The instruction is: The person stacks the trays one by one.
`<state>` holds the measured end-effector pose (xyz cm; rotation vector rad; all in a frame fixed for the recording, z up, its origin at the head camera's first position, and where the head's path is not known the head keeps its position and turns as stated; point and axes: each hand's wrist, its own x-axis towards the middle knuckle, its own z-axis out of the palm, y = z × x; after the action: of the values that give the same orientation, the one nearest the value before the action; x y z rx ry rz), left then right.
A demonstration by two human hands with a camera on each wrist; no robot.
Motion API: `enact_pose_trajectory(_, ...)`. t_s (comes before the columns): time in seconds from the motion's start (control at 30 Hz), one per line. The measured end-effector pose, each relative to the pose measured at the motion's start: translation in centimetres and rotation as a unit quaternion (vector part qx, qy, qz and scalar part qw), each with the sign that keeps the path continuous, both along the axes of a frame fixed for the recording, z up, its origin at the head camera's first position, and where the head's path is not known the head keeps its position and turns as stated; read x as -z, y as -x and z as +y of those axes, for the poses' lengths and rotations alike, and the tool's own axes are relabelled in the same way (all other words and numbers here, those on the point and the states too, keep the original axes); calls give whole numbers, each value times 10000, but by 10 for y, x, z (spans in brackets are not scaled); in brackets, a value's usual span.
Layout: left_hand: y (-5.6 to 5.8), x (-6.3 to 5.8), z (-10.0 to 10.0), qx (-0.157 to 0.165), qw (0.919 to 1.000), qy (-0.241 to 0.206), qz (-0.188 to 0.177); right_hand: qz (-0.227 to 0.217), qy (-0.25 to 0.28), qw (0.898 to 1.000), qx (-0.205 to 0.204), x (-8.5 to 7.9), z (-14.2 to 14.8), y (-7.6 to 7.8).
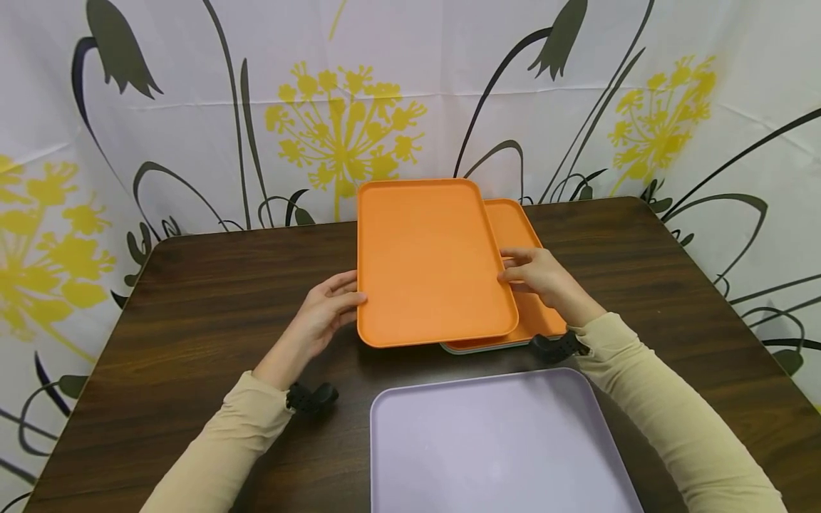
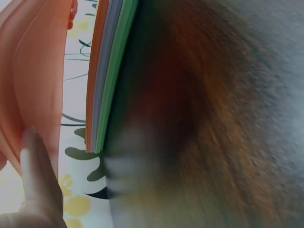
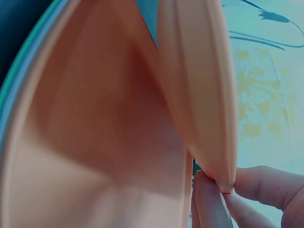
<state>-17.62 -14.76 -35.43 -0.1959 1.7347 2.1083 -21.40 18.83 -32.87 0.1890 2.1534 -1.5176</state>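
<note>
Both hands hold an orange tray (image 1: 430, 263) raised above the table, one at each long side. My left hand (image 1: 327, 310) grips its left edge, thumb over the rim and fingers beneath. At the right edge, my right hand (image 1: 539, 278) pinches the rim between thumb and fingers, as the right wrist view also shows. Behind and to the right, partly covered by the held tray, lies a stack topped by another orange tray (image 1: 539, 313). In the left wrist view, a lavender tray (image 2: 104, 61) and a green tray (image 2: 115, 71) show below that stack's orange one.
A separate lavender tray (image 1: 494, 442) lies on the near part of the dark wooden table (image 1: 192, 328), cut off by the bottom of the head view. A white flowered cloth (image 1: 385, 57) hangs behind the table and at its sides.
</note>
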Motion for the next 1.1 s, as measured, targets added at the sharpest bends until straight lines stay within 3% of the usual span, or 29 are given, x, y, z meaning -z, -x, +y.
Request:
enact_pose_trajectory(0.23,4,1,15,308,9972,676,9,10,-184,9998,64,-3,14,3)
enact_pose_trajectory(0.67,9,1,48,325,9947,961,-192,-58,-349,9991,249,-1,39,3)
enact_pose_trajectory(1.1,13,8,75,372,9909,1221,-418,135,-1064,9942,56,8,61,4)
